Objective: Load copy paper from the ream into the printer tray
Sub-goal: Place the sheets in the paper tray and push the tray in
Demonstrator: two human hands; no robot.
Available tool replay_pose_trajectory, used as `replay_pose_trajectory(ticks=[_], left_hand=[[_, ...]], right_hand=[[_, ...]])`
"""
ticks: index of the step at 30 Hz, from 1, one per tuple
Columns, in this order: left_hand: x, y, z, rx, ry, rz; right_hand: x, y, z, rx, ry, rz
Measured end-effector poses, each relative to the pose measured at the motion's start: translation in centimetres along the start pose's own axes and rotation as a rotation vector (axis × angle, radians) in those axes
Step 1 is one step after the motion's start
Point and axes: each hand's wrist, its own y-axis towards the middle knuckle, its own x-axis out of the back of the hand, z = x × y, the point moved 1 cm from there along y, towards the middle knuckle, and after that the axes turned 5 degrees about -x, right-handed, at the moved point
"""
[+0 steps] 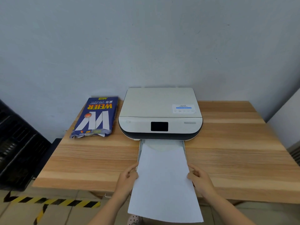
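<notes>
Your left hand (128, 179) and right hand (200, 181) pinch the white paper stack (164, 179) low in the frame, its front edge over the pulled-out grey printer tray (140, 143). Push crooked and it may jam or bend.

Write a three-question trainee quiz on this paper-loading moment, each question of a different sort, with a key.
1. True or false: the blue copy-paper ream wrapper lies on the wooden table to the right of the white flatbed printer.
2. Which hands hold the white paper stack? A) left hand only B) right hand only C) both
3. Fill in: the stack's far end lies over the pulled-out ____ at the printer's front.

Key
1. False: it lies to the printer's left.
2. C: the left hand and right hand grip opposite long edges.
3. Paper tray.
</notes>
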Motion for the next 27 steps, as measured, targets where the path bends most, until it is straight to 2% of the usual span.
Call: replay_pose_trajectory(ticks=[11, 20, 27], left_hand=[[0.0, 2.0, -0.4, 0.065, 0.069, 0.056], [-0.1, 4.2, -0.6, 0.008, 0.097, 0.089], [-0.3, 6.0, -0.3, 0.049, 0.138, 0.088]], right_hand=[[-0.4, 2.0, 1.1, -0.09, -0.032, 0.034], [-1.0, 3.6, 2.3, -0.116, -0.092, -0.016], [-1.7, 4.7, 3.1, -0.104, -0.116, -0.09]])
